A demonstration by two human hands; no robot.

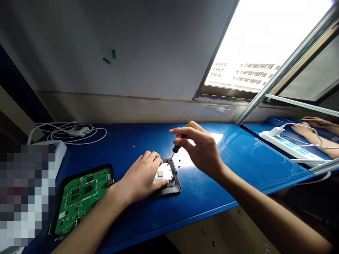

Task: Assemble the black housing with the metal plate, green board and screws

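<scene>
My right hand (202, 150) pinches a small screwdriver (175, 148) by its black and yellow handle. The shaft slants down, and its tip meets the upper edge of a white plate (166, 173) set in a black plastic cover (169, 190). A small tan square pad (160, 173) lies on that plate. With thumb and fingers spread around the cover, my left hand (143, 173) grips it against the blue table, hiding its left part. Several tiny black screws (179, 161) lie just right of the cover.
A green circuit board (86, 192) in a black housing lies at the left, partly behind my left forearm. Beyond it are a coiled white cable (92, 135) and a white device (59, 150). Across a metal frame, a power strip (293, 146) lies near another person's arms (315, 132).
</scene>
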